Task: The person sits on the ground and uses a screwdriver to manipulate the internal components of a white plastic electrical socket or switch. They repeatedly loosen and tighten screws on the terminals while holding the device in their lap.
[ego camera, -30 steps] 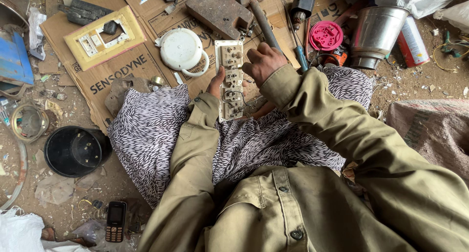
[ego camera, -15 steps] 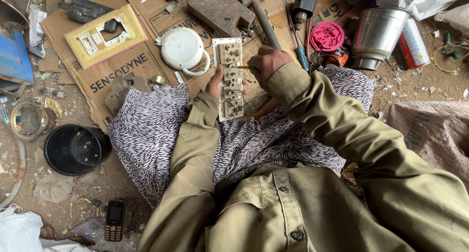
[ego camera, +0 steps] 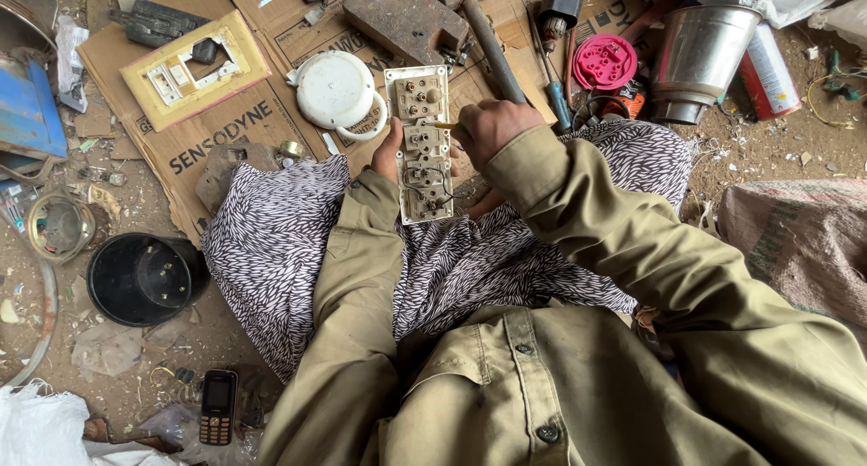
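Seated on the ground over a lap covered in black-and-white patterned cloth, olive sleeves reaching forward. Held upright in the middle of the view: a cream switch board, back side up with terminals and dark wires showing, long axis running away from the body, top end toward the cardboard, bottom end resting on the lap. Left hand wrapped around the board's left edge, fingers mostly hidden behind it, thumb side visible. Right hand curled closed around a small yellow-tipped tool, its tip pointing left and touching the board's upper half; handle buried in the fist. Beyond the board, just beside its top left corner, a round white cover. Further right, a steel bucket standing mouth toward the camera, contents impossible to tell. Low left, a black round tub, apparently holding nothing but its own moulded base. Near the bottom edge, a small mobile phone lying on the dirt.
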